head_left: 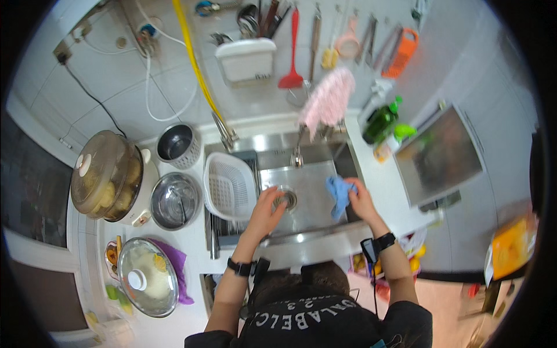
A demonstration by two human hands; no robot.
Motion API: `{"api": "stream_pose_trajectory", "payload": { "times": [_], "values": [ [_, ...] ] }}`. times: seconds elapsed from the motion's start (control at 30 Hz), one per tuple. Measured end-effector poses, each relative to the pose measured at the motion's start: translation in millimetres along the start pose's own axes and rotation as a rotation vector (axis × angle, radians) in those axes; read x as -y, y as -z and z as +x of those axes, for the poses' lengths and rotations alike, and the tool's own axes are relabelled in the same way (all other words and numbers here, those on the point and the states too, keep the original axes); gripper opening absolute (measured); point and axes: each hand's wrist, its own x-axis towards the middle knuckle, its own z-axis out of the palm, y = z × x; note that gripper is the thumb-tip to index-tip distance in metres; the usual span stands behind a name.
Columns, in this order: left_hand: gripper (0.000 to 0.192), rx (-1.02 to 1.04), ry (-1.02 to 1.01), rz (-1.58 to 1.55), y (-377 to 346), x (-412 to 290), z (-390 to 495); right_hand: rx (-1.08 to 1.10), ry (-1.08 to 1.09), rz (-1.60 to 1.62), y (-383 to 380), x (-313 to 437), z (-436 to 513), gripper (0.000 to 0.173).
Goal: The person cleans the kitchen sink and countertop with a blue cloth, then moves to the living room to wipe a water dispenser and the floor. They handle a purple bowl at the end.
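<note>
A crumpled blue cloth (337, 193) hangs from my right hand (360, 202), which grips it above the right side of the stainless steel sink (311, 182). My left hand (266, 213) is over the left part of the basin, fingers apart and holding nothing. Below its fingertips lies the round drain (287, 199). Just left of that hand, a white plastic colander (228, 187) rests on a dark drying rack (226, 232). The faucet head (296, 158) points down into the basin from the back edge.
Left of the sink are a metal bowl (176, 201), a grey perforated basket (177, 145), a lidded steamer (111, 178) and a glass-lidded pan (149, 276). A pink cloth (329, 102) hangs behind the faucet. A green pump bottle (382, 122) and a metal board (439, 154) stand at right.
</note>
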Motion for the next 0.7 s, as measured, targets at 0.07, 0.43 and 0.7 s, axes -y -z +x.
{"api": "stream_pose_trajectory", "payload": {
  "times": [0.07,0.43,0.7],
  "values": [
    [0.025,0.112,0.074,-0.132,-11.4,-13.6,9.0,-0.038,-0.078,0.063,8.9,25.5,-27.7,0.028],
    [0.014,0.401,-0.158,-0.272,-124.0,-128.3,6.9,-0.452,0.295,-0.223,70.0,136.3,-162.8,0.032],
    [0.031,0.848,-0.237,-0.467,-231.5,-209.5,-47.5,-0.170,0.472,-0.439,92.4,136.5,-233.7,0.055]
  ]
}}
